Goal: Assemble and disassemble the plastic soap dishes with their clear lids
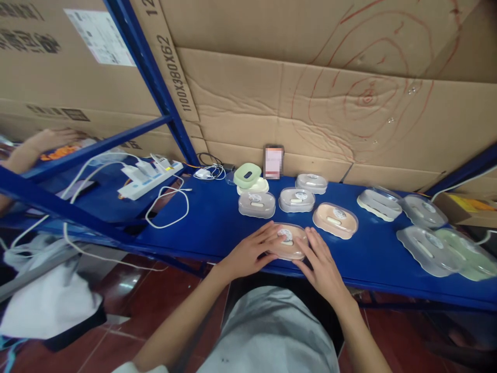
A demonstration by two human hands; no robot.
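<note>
A peach soap box [291, 253] with a clear lid and a round sticker lies near the front edge of the blue table. My left hand [254, 251] holds its left side, with fingers over the lid. On the opposite side my right hand [320, 261] grips it, fingertips on the lid's right edge. Just behind stand a grey soap box [248, 210], another grey one [289, 206] and a second peach one [330, 230], all lidded. Farther back are a grey lidded box [311, 184] and a green piece [244, 178] on a cream piece [262, 187].
Several lidded boxes, including a green one [471, 259], sit at the right. A phone-like device [273, 161] leans on the cardboard wall [248, 98]. At the left are a white power strip [149, 182], cables, a blue frame post [145, 67] and another person's hand [54, 140].
</note>
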